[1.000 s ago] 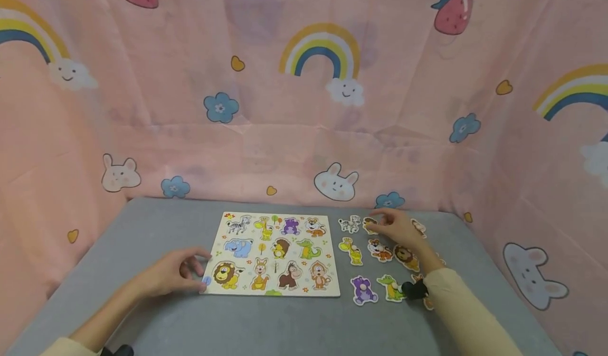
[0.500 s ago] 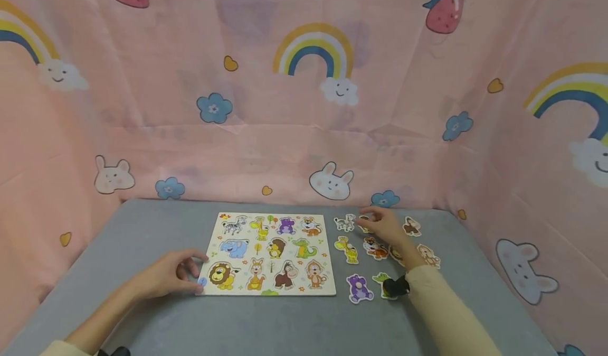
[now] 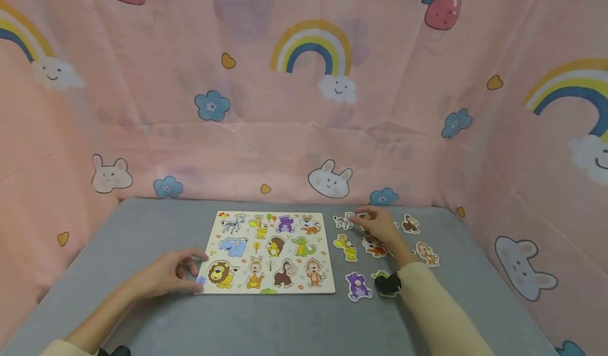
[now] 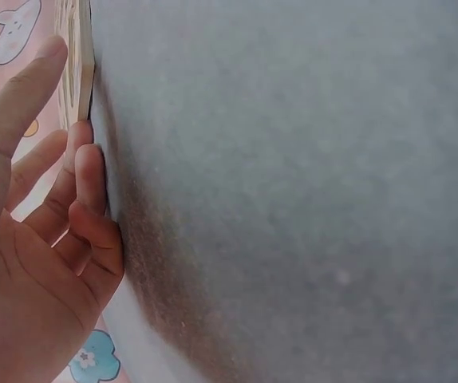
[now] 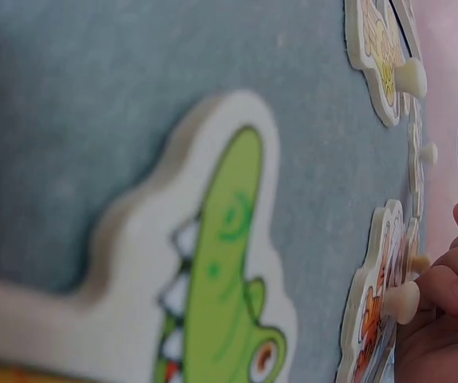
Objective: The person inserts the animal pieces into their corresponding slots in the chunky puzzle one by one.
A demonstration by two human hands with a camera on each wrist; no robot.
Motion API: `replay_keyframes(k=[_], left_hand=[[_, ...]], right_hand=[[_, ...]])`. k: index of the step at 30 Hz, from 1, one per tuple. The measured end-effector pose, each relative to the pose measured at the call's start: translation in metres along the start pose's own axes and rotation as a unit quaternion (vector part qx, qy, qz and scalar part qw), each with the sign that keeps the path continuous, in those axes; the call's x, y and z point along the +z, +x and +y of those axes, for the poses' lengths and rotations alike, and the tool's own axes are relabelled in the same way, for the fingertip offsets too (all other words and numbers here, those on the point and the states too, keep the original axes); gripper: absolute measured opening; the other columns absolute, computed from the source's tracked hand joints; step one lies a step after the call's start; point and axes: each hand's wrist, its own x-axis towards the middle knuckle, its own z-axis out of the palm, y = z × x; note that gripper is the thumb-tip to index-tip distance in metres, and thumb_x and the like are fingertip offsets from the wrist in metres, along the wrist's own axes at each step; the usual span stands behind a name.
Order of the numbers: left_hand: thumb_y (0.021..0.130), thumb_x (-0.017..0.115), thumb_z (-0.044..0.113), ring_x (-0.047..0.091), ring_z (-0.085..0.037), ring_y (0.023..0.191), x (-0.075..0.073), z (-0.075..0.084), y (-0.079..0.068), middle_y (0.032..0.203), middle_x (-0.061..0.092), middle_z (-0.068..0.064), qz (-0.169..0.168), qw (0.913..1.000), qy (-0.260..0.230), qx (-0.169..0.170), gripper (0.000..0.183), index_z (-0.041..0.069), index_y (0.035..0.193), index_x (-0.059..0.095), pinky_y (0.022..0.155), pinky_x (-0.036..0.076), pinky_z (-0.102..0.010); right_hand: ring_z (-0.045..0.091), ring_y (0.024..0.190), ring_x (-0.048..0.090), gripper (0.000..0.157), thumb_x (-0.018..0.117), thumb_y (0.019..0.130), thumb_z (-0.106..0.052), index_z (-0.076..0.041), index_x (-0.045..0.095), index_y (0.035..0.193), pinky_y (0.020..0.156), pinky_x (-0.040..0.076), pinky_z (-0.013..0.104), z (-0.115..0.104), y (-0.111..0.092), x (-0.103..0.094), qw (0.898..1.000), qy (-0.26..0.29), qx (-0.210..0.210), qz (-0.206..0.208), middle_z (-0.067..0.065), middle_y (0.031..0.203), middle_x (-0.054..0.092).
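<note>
My left hand (image 3: pixel 166 274) rests at the left edge of a wooden animal puzzle board (image 3: pixel 328 287), its thumb and fingers spread and touching that edge. In the left wrist view, the fingers (image 4: pixel 88 175) lie loosely bent beside the board's edge (image 4: pixel 86 64). My right hand (image 3: pixel 382 229) hovers over the loose pieces, its thumb and forefinger apart beside the zebra piece (image 3: pixel 340 221). Below the zebra lies the giraffe piece (image 3: pixel 345 249). The tiger piece (image 3: pixel 372 246) is partly under the right hand, which also covers most of another piece behind it.
A purple hippo piece (image 3: pixel 358 286) and a crocodile piece (image 5: pixel 221 263) lie nearer the front. A brown ape piece (image 3: pixel 410 224) and a monkey piece (image 3: pixel 427 254) lie right of the hand. Knobs stand up from the pieces. A pink printed curtain (image 3: pixel 266 150) encloses the grey table (image 3: pixel 247 324).
My right hand has moved left across the back row, from the brown animal piece to the zebra piece, uncovering pieces on the right. My left hand stays at the board's edge.
</note>
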Motion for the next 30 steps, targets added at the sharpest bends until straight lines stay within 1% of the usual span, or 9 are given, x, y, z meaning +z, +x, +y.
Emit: replay_keyframes(k=[1, 5, 10, 16, 21, 24, 27, 30], left_hand=[[0.08, 0.089, 0.022, 0.053, -0.012, 0.065, 0.0, 0.0, 0.0, 0.09, 0.059, -0.005, 0.0, 1.0, 0.002, 0.0, 0.059, 0.0, 0.126, 0.06, 0.057, 0.042, -0.025], [0.079, 0.089, 0.023, 0.053, -0.012, 0.065, 0.0, -0.001, 0.001, 0.089, 0.059, -0.005, 0.002, 1.0, 0.008, 0.004, 0.059, 0.0, 0.126, 0.06, 0.058, 0.043, -0.026], [0.079, 0.089, 0.023, 0.053, -0.012, 0.066, 0.001, -0.001, 0.002, 0.089, 0.059, -0.004, 0.005, 0.9999, 0.008, 0.005, 0.059, 0.0, 0.126, 0.06, 0.058, 0.043, -0.026], [0.079, 0.089, 0.023, 0.052, -0.012, 0.065, 0.001, 0.001, 0.001, 0.089, 0.058, -0.005, 0.003, 1.0, 0.005, 0.003, 0.06, -0.001, 0.126, 0.06, 0.058, 0.042, -0.026], [0.08, 0.089, 0.023, 0.052, -0.012, 0.066, 0.001, 0.002, 0.001, 0.089, 0.058, -0.004, -0.001, 1.0, 0.009, -0.004, 0.06, 0.0, 0.126, 0.059, 0.058, 0.042, -0.026], [0.08, 0.088, 0.023, 0.053, -0.013, 0.066, 0.001, 0.0, 0.001, 0.089, 0.058, -0.004, -0.001, 0.9999, 0.009, -0.006, 0.06, -0.001, 0.127, 0.059, 0.058, 0.043, -0.026], [0.08, 0.088, 0.024, 0.053, -0.014, 0.066, 0.001, 0.0, 0.002, 0.09, 0.058, -0.005, 0.0, 0.9999, 0.009, -0.007, 0.061, -0.001, 0.127, 0.059, 0.058, 0.043, -0.026], [0.081, 0.088, 0.024, 0.053, -0.014, 0.066, 0.0, 0.0, 0.002, 0.089, 0.058, -0.005, -0.001, 1.0, 0.006, -0.004, 0.06, -0.001, 0.127, 0.059, 0.058, 0.043, -0.026]], right_hand=[[0.013, 0.045, 0.04, 0.043, 0.076, 0.094, -0.022, 0.006, 0.064, 0.124, 0.042, 0.037, 0.029, 0.0, 0.001, 0.0, 1.0, -0.007, -0.005, 0.0, 0.023, 0.076, 0.061], [0.014, 0.049, 0.043, 0.041, 0.077, 0.094, -0.021, 0.005, 0.065, 0.123, 0.046, 0.038, 0.029, 0.0, 0.003, 0.002, 1.0, -0.015, 0.003, 0.007, 0.019, 0.075, 0.062], [0.016, 0.054, 0.045, 0.044, 0.079, 0.092, -0.02, 0.006, 0.065, 0.124, 0.051, 0.039, 0.03, -0.001, 0.004, 0.004, 1.0, -0.014, 0.009, 0.011, 0.018, 0.077, 0.063], [0.015, 0.053, 0.043, 0.045, 0.083, 0.088, -0.019, 0.006, 0.067, 0.122, 0.05, 0.038, 0.029, 0.0, 0.008, 0.009, 1.0, -0.012, 0.004, 0.02, 0.013, 0.074, 0.062], [0.014, 0.049, 0.037, 0.043, 0.083, 0.088, -0.017, 0.006, 0.067, 0.121, 0.048, 0.035, 0.029, 0.002, 0.01, 0.014, 1.0, -0.017, -0.004, 0.018, 0.006, 0.063, 0.052], [0.012, 0.047, 0.034, 0.042, 0.082, 0.088, -0.016, 0.007, 0.067, 0.12, 0.047, 0.033, 0.028, 0.0, 0.011, 0.015, 1.0, -0.016, 0.0, 0.013, 0.001, 0.058, 0.045], [0.012, 0.045, 0.032, 0.037, 0.082, 0.088, -0.012, 0.008, 0.069, 0.116, 0.046, 0.031, 0.027, -0.001, 0.012, 0.017, 1.0, -0.012, -0.004, 0.008, -0.001, 0.055, 0.043], [0.012, 0.045, 0.033, 0.029, 0.081, 0.088, -0.008, 0.01, 0.071, 0.108, 0.046, 0.031, 0.027, -0.002, 0.013, 0.019, 1.0, -0.012, -0.012, 0.007, -0.001, 0.052, 0.042]])
